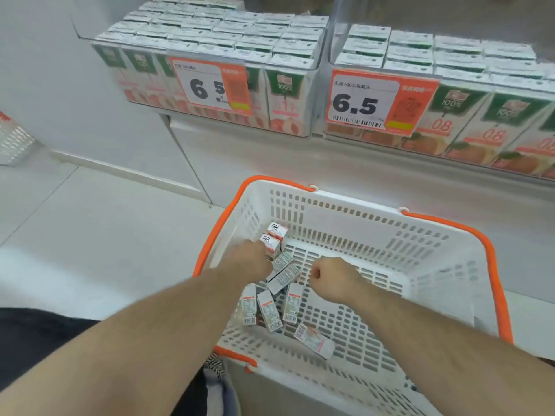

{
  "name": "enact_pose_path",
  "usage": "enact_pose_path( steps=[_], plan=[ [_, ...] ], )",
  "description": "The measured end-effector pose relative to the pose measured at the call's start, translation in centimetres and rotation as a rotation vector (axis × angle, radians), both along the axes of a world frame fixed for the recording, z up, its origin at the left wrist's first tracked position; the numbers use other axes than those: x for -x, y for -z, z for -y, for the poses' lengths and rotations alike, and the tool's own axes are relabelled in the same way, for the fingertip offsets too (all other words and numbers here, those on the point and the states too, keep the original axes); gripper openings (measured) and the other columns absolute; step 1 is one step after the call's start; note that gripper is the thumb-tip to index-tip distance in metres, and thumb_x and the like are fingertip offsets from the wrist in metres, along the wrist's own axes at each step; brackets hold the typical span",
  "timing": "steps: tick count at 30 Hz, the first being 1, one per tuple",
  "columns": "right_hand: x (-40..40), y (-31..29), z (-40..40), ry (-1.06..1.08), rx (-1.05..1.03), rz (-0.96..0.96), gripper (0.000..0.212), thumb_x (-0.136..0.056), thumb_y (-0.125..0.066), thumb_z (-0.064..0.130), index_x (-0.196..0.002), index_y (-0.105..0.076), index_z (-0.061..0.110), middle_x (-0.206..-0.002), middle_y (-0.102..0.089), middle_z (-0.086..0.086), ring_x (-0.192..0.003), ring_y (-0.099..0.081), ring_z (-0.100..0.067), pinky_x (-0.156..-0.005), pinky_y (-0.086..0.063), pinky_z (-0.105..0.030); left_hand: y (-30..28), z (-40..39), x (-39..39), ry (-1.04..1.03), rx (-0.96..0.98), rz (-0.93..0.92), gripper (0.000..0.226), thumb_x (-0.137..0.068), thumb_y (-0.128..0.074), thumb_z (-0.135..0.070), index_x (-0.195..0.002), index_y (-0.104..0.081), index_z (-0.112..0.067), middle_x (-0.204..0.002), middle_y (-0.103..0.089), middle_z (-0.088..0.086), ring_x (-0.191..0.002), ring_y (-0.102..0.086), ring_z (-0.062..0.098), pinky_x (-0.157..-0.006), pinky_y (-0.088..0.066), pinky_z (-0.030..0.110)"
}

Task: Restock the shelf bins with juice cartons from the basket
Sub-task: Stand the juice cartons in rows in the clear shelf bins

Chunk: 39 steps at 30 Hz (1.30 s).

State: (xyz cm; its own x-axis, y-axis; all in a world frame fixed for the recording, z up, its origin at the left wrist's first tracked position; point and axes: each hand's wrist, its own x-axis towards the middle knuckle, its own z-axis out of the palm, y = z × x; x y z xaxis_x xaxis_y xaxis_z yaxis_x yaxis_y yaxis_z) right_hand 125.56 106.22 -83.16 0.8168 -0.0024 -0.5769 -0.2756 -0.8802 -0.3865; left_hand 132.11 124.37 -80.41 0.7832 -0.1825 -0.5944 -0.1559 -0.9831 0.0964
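A white basket (435,265) with orange rim and handles stands on the floor below the shelf. Several small juice cartons (270,310) lie loose in its left part. My left hand (253,259) reaches into the basket and grips upright cartons (274,240) at the far left corner; its fingers are hidden behind them. My right hand (330,277) hovers over the pile with fingers curled; what it holds, if anything, is hidden. Two clear shelf bins, left bin (210,73) and right bin (450,94), hold rows of cartons.
Price tags reading 6.5 hang on the left bin (210,85) and the right bin (378,103). A second white basket (13,139) shows at the left edge. White floor tiles (90,235) lie left of the basket. The white shelf base stands behind it.
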Motion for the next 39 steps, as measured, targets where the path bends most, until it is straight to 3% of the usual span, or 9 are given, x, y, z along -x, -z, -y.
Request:
enact_pose_path(
  steps=[3, 7, 16, 21, 24, 28, 31, 36, 39],
  plan=[
    [1.5, 2.8, -0.7, 0.061, -0.013, -0.244, 0.017, -0.091, -0.053, 0.027, -0.088, -0.057, 0.011, -0.082, -0.06, -0.004, -0.068, -0.053, -0.019, -0.058, -0.042, -0.03, 2.2, 0.8, -0.5, -0.049, -0.047, 0.057, 0.046, -0.09, -0.05, -0.028, -0.134, -0.046, -0.017, -0.132, -0.048, 0.008, -0.118, -0.051, 0.026, -0.082, -0.047, 0.033],
    [3.2, 5.7, -1.6, 0.1, 0.033, -0.513, 0.095, -0.082, -0.053, 0.073, -0.151, -0.031, 0.011, -0.151, -0.038, -0.011, -0.125, -0.051, -0.026, -0.091, -0.049, -0.032, 5.1, 2.4, -1.2, -0.086, -0.102, 0.136, 0.053, -0.092, -0.055, -0.035, -0.138, -0.035, -0.015, -0.141, -0.036, 0.012, -0.129, -0.04, 0.029, -0.095, -0.044, 0.039],
    [4.1, 9.8, -3.5, 0.171, 0.053, -0.596, 0.144, -0.036, -0.036, 0.108, -0.141, -0.046, 0.009, -0.152, -0.03, -0.012, -0.136, -0.033, -0.031, -0.098, -0.04, -0.04, 9.3, 2.8, -3.3, -0.198, 0.099, 0.182, 0.074, -0.09, -0.066, -0.023, -0.145, -0.019, -0.011, -0.134, -0.047, 0.018, -0.118, -0.054, 0.034, -0.087, -0.047, 0.038],
    [4.2, 8.2, -2.1, 0.31, -0.062, -0.592, 0.107, -0.079, -0.061, 0.068, -0.153, -0.015, 0.006, -0.153, -0.023, -0.016, -0.141, -0.026, -0.031, -0.109, -0.039, -0.037, 7.7, 2.1, -2.5, -0.231, 0.135, 0.134, 0.065, -0.083, -0.065, -0.01, -0.138, -0.032, -0.026, -0.126, -0.043, 0.013, -0.101, -0.058, 0.031, -0.078, -0.05, 0.033],
    [4.8, 6.8, -1.1, 0.472, -0.194, -0.609, 0.087, -0.079, -0.059, 0.052, -0.149, -0.031, 0.009, -0.128, -0.049, -0.021, -0.096, -0.056, -0.021, -0.073, -0.049, -0.032, 5.8, 1.8, -1.7, -0.26, 0.127, 0.113, 0.059, -0.085, -0.059, -0.017, -0.139, -0.04, -0.033, -0.129, -0.034, 0.01, -0.084, -0.057, 0.025, -0.073, -0.053, 0.03],
    [5.5, 2.8, 1.4, 0.931, -0.591, -0.607, 0.023, -0.075, -0.055, 0.041, -0.075, -0.057, 0.018, -0.063, -0.059, -0.002, -0.053, -0.046, -0.016, -0.057, -0.039, -0.025, 2.0, 1.7, -1.4, -0.421, 0.25, 0.104, 0.044, -0.079, -0.053, -0.021, -0.122, -0.056, -0.029, -0.128, -0.039, 0.01, -0.079, -0.058, 0.022, -0.068, -0.049, 0.027],
    [4.8, -0.7, 2.9, 1.09, -0.874, -0.506, 0.029, -0.083, -0.042, 0.04, -0.072, -0.052, 0.014, -0.058, -0.054, -0.004, -0.044, -0.044, -0.017, -0.054, -0.03, -0.025, -1.4, 1.7, -1.4, -0.636, 0.592, 0.034, 0.034, -0.069, -0.054, -0.009, -0.096, -0.066, -0.028, -0.11, -0.061, 0.009, -0.072, -0.059, 0.02, -0.059, -0.046, 0.026],
    [3.0, -7.1, 3.6, 1.039, -1.131, -0.296, 0.048, -0.072, -0.045, 0.046, -0.102, -0.057, 0.01, -0.1, -0.058, -0.019, -0.083, -0.056, -0.034, -0.056, -0.038, -0.027, -7.9, 2.2, -1.1, -0.929, 1.156, -0.202, 0.043, -0.081, -0.036, 0.014, -0.109, -0.056, -0.012, -0.1, -0.056, 0.013, -0.078, -0.059, 0.024, -0.064, -0.054, 0.035],
    [2.2, -10.9, 3.2, 1.052, -1.235, -0.184, 0.049, -0.075, -0.043, 0.051, -0.093, -0.061, 0.009, -0.097, -0.063, -0.02, -0.076, -0.06, -0.033, -0.058, -0.036, -0.03, -11.1, 1.9, -1.2, -1.059, 1.395, -0.329, 0.031, -0.079, -0.03, 0.008, -0.096, -0.051, -0.007, -0.102, -0.057, 0.02, -0.087, -0.062, 0.034, -0.08, -0.054, 0.048]
  ],
)
